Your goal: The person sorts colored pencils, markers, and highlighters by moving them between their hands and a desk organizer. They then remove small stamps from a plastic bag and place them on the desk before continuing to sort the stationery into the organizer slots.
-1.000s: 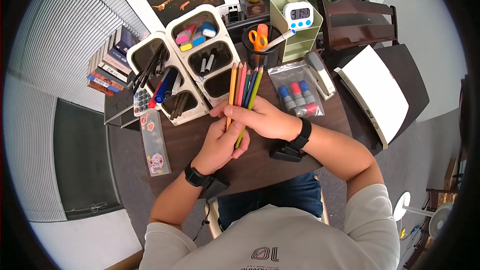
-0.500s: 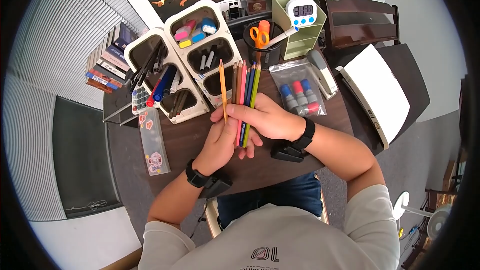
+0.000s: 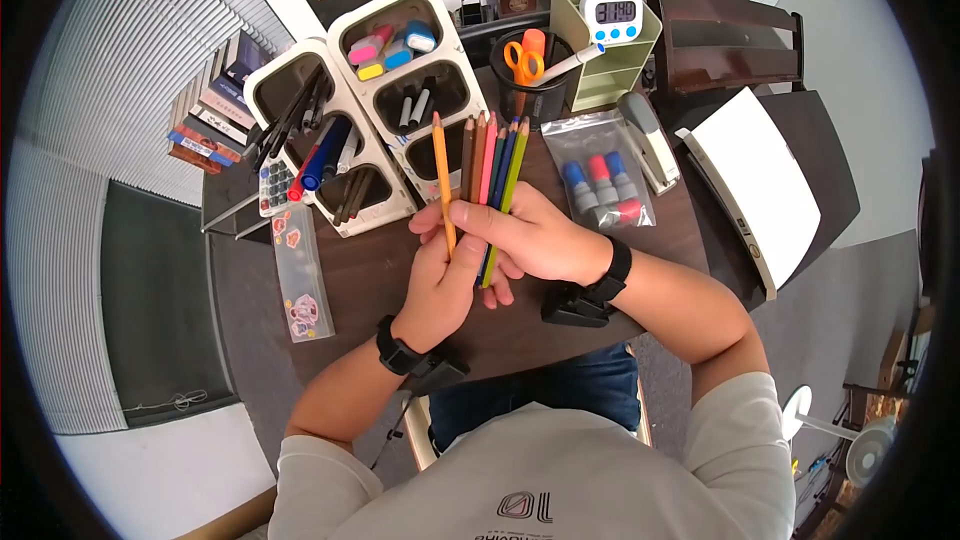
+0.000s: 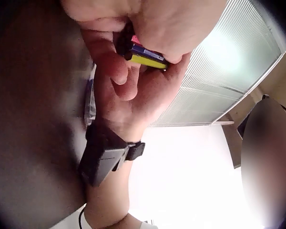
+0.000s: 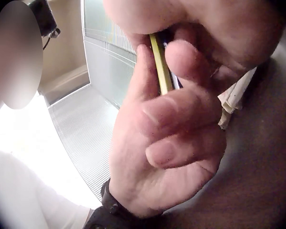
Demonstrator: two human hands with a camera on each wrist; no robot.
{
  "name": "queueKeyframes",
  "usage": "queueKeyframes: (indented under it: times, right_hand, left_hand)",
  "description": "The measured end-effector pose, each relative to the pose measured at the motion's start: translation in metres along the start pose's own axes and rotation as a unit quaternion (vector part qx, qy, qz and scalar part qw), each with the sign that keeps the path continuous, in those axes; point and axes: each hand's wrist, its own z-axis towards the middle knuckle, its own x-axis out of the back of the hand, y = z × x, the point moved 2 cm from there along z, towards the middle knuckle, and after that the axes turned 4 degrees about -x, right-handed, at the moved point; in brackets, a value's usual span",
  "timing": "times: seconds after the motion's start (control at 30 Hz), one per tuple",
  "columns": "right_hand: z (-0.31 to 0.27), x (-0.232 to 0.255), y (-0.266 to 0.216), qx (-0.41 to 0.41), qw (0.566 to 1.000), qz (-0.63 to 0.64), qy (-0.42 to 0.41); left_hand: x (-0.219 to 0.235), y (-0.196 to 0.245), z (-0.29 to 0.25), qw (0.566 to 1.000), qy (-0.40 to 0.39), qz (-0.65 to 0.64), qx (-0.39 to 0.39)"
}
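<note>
Both hands grip a bundle of coloured pencils (image 3: 488, 160) over the near half of the worktop (image 3: 360, 300). The right hand (image 3: 545, 230) has its thumb across the front of the bundle, and the left hand (image 3: 437, 285) closes round the lower part. The sharpened tips point to the far side. An orange pencil (image 3: 442, 160) stands a little apart on the left; with the fingers overlapping, I can't be sure which hand carries it.

From above, that orange pencil overlaps the near right corner of the white organizer (image 3: 372, 90), so room looks tight on the far left. The mesh cup (image 3: 550, 105) is just beyond the tips. On the right, the clear bag (image 3: 600, 190) of bottles lies near the right hand, with the stapler (image 3: 650, 145) beside it, by the worktop's right edge.

More room shows to the left: a stretch of dark worktop runs between the left hand and the translucent case (image 3: 300, 275). Another strip separates the hands from the near curved edge.
</note>
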Motion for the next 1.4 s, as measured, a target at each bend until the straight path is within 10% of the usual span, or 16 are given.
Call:
queueKeyframes:
  times: [0.83, 1.4]
  right_hand:
    - [0.011, 0.006, 0.017, 0.072, 0.995, 0.051, 0.039]
    - [0.006, 0.005, 0.007, 0.096, 0.994, -0.008, 0.046]
  left_hand:
    - [-0.006, 0.002, 0.000, 0.984, 0.161, -0.080, -0.007]
    - [0.007, -0.004, 0.004, 0.993, 0.107, -0.044, -0.030]
